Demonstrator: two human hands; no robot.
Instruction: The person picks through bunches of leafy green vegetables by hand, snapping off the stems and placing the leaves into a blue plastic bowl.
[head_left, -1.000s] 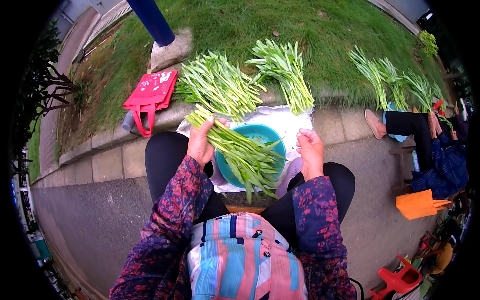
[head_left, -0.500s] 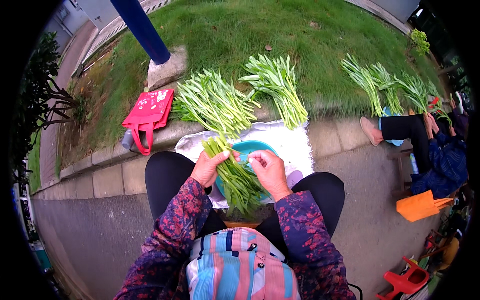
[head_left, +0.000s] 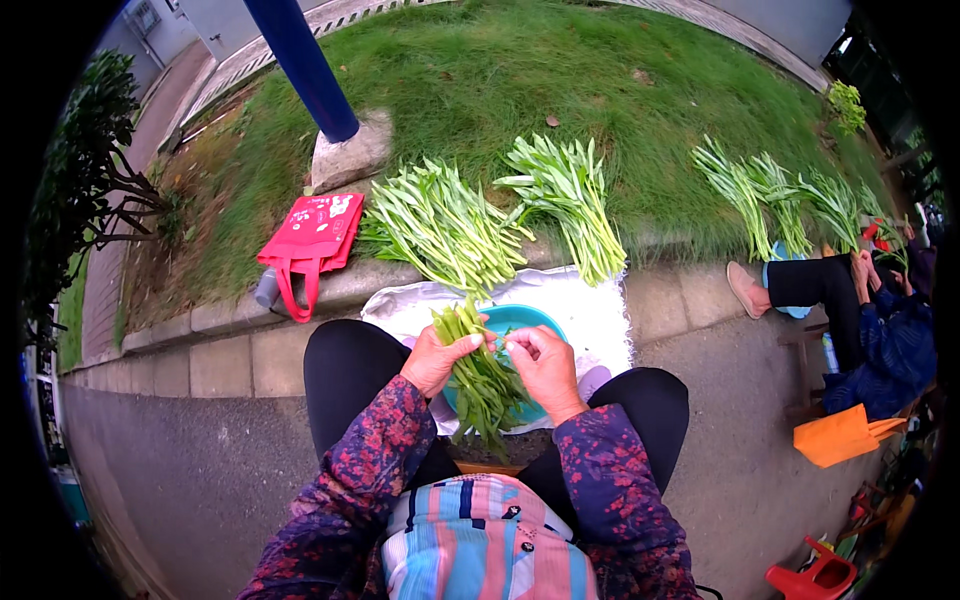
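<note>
My left hand point(head_left: 430, 362) is closed around a bunch of water spinach point(head_left: 482, 395), its stems pointing away from me and its leaves hanging toward my lap. Close beside it, my right hand point(head_left: 548, 375) pinches a thin piece of the greens between thumb and fingertips. Below both hands sits a teal basin point(head_left: 545, 318), partly covered by the bunch, on a white cloth sack point(head_left: 604, 320). Beyond the basin, a wide pile of water spinach point(head_left: 440, 225) and a second pile point(head_left: 572, 205) lie across the kerb and grass.
A red tote bag point(head_left: 318, 232) lies on the kerb at left, beside a grey bottle point(head_left: 267, 288). Behind it, a blue post point(head_left: 305, 70) rises from a stone base point(head_left: 350, 152). At right, another person point(head_left: 870, 340) sits handling greens, near an orange bag point(head_left: 845, 436) and a red stool point(head_left: 815, 575).
The whole view has shifted slightly, so the scene sits lower. My right hand's fingertips have come nearer my left hand, and the held bunch hangs more upright.
</note>
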